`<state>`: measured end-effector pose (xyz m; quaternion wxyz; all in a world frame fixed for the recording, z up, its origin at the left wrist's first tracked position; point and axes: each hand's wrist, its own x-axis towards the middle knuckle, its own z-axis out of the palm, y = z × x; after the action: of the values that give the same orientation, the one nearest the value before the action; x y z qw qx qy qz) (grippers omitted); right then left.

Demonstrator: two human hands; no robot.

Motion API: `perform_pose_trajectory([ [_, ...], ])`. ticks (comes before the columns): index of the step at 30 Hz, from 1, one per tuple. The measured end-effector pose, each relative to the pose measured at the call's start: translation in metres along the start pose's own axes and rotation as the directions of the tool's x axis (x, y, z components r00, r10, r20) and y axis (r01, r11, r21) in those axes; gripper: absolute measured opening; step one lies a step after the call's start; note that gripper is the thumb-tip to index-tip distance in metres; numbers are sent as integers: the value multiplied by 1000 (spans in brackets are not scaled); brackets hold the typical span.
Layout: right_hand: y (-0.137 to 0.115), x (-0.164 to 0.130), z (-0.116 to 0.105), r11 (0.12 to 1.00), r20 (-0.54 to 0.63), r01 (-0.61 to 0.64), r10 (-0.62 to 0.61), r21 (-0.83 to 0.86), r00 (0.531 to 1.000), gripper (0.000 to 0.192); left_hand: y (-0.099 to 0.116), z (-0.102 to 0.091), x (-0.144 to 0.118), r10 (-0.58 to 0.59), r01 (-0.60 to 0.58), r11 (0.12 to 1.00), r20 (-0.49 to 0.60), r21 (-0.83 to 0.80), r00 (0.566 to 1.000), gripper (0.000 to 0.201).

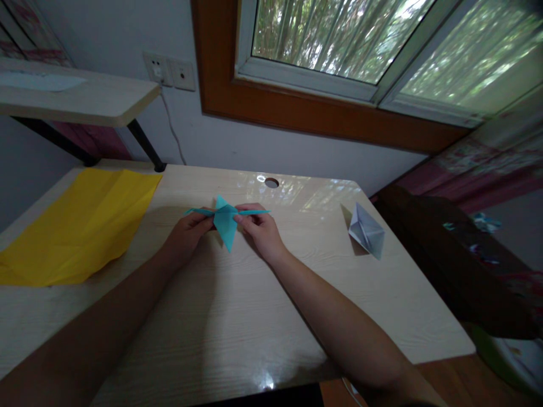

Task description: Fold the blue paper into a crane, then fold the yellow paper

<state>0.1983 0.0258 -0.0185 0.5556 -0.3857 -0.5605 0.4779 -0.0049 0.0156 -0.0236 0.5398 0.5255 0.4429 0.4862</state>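
1. The teal paper (224, 223) is already well past the flat-sheet stage. It has a pointed body hanging down toward the person and two thin arms sticking out left and right, so a good number of folds look done.

2. The left hand (190, 233) has its fingers closed on the left arm of the model, pinching it near the middle. The right hand (261, 229) does the same on the other side, fingers pinched on the right arm.

3. The model sits at the middle of the table (237, 316), held just over the surface or barely touching it; hard to tell which from this angle.

4. Looks like a crane-type figure to me, somewhere in the later steps. The thin arms are narrowed, but no head bend or spread wings show, so shaping seems to be what's left. That's a guess from the shape, not something plainly shown.

5. A white folded piece (367, 230) lies off to the right, well apart from the hands. It looks finished, some kind of boat or pointed form.

6. A big yellow sheet (80, 226) lies on the left side of the table, creased but open flat, untouched by either hand. Probably not started beyond a few creases.

7. A round cable hole (271, 182) is in the table near the far edge, just behind the hands.
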Motion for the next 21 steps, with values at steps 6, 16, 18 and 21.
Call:
perform_pose_trajectory([
  [6,-2,0,-2,985,-12,108,-111,-131,994,17,-1,-1,0,61,-56,996,64,-72,996,26],
  [16,-2,-2,-1,975,45,166,-162,-147,986,13,21,6,-5,62,-63,976,15,209,998,27],
  [18,-1,-2,-1,977,54,164,-158,-140,986,14,19,7,-4,66,-65,980,-4,187,998,27],
  [21,0,-2,-1,982,31,135,-132,-136,991,15,15,7,-3,66,-60,984,-29,169,997,28],
])
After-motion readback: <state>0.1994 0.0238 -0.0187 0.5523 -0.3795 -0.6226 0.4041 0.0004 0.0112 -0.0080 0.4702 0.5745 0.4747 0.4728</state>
